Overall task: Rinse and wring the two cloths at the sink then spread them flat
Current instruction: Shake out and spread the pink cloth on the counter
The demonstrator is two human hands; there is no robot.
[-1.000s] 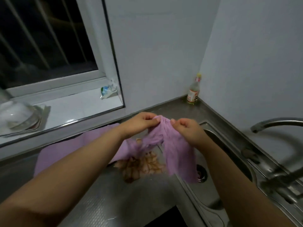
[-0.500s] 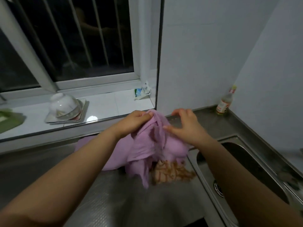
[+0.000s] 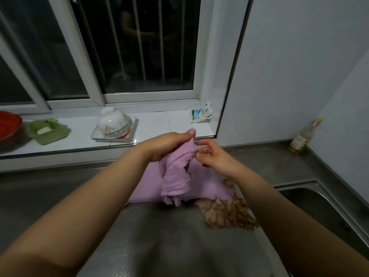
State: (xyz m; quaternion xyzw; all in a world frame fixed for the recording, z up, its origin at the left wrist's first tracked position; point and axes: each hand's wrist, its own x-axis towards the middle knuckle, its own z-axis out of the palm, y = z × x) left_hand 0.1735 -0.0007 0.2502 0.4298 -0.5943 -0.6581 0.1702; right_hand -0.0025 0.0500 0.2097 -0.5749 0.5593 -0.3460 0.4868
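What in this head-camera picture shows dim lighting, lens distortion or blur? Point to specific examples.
Head view: dim indoor light, the window black with night; wide-angle bending curves the window frame and wall edge; the steel counter near the bottom edge looks soft; the bottle is slightly blurred; the held purple cloth stays fairly sharp.

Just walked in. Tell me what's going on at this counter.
A person is standing at a steel counter beside the sink, holding up a bunched purple cloth. The left hand grips its top edge; the right hand is open beside it, fingers at the fabric. A second purple cloth lies spread on the counter underneath, beside a brown patterned rag.
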